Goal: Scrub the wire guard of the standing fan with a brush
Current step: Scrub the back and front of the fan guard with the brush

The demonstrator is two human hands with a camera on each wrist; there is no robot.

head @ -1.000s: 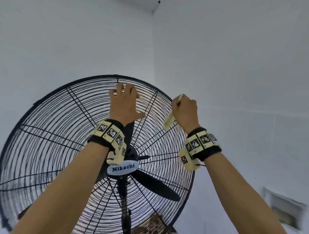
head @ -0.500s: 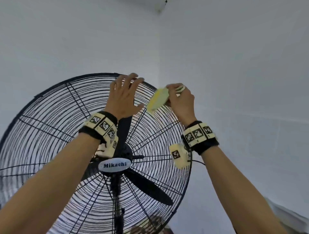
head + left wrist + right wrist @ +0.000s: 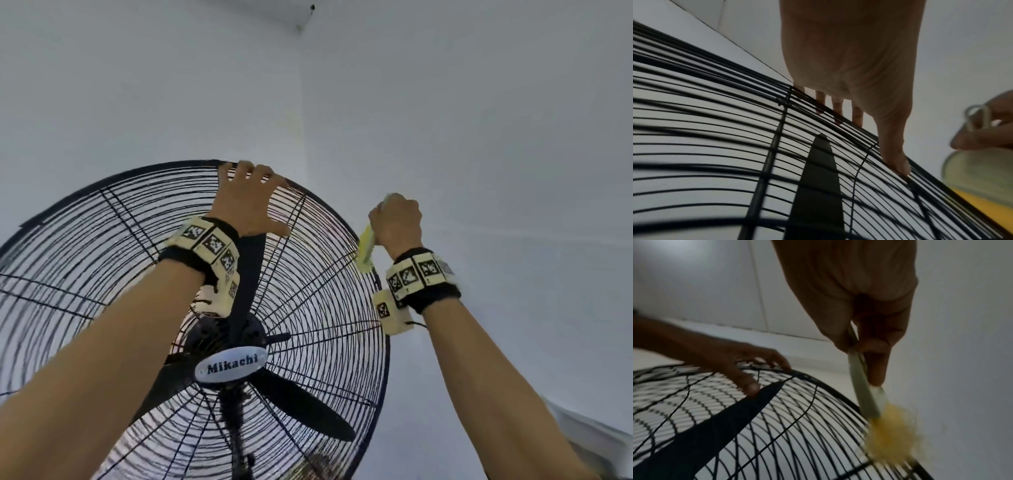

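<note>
A big black standing fan fills the lower left of the head view, its wire guard (image 3: 308, 284) domed over dark blades (image 3: 301, 404) and a "Mikachi" badge (image 3: 231, 364). My left hand (image 3: 248, 202) grips the guard's top rim, fingers hooked over the back (image 3: 772, 363) and thumb (image 3: 896, 162) pressed on the front wires. My right hand (image 3: 397, 222) holds a brush (image 3: 365, 246) by its pale green handle (image 3: 865, 395). The yellow bristles (image 3: 892, 431) lie blurred against the guard's upper right rim (image 3: 849, 404).
Plain white walls meet in a corner (image 3: 301, 102) behind the fan. The fan's pole (image 3: 239, 445) runs down below the badge. A pale ledge (image 3: 589, 442) shows low on the right wall, behind my right forearm.
My right hand has carried the brush from the guard's upper front out and down to the right rim. My left hand has shifted up onto the top rim.
</note>
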